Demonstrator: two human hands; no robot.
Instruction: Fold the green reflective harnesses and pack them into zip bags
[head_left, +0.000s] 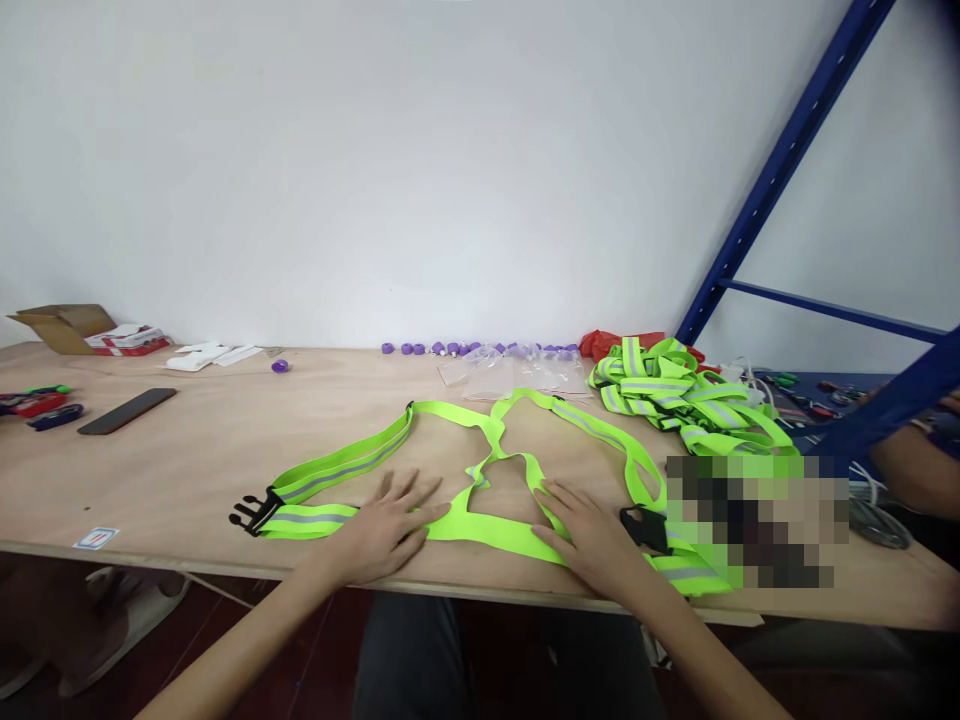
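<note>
Reflective harness vest (495, 536) flat on table (195, 470); lower strap runs under fingers of left hand (384, 532) and right hand (591, 538), all spread apart.

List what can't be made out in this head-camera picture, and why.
Head view, throughout:
Parts of the green harness beneath the left hand and right hand: covered.
What lies at lower right: hidden by pixelation.
Co-worker's arm: cut off by the right edge.
Print on the label: too small to read.
</note>
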